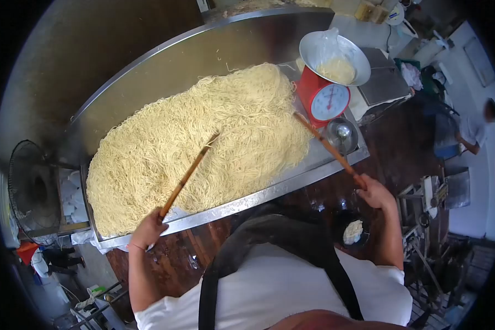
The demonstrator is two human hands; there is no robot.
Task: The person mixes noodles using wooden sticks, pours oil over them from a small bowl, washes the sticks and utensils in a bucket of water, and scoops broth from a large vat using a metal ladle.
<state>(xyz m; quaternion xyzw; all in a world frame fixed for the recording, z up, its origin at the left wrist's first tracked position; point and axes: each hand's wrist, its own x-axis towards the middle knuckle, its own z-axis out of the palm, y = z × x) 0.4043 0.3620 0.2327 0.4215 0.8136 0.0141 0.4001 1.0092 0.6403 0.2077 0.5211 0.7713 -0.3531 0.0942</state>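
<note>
A broad heap of pale yellow noodles (203,148) lies in a shallow metal tray (242,204). My left hand (147,230), at the tray's near left edge, is closed round a brown wooden stick (188,175); the stick slants up and right, its tip on the middle of the noodles. Beyond the tray's right front edge, my right hand (375,192) is closed round a second wooden stick (329,146), which points up and left, its tip at the heap's right edge.
A red scale (313,96) bearing a metal pan (363,65) stands at the tray's right end, beside a metal bowl (341,135). A large fan (36,190) is at left. Another person (473,132) is at far right.
</note>
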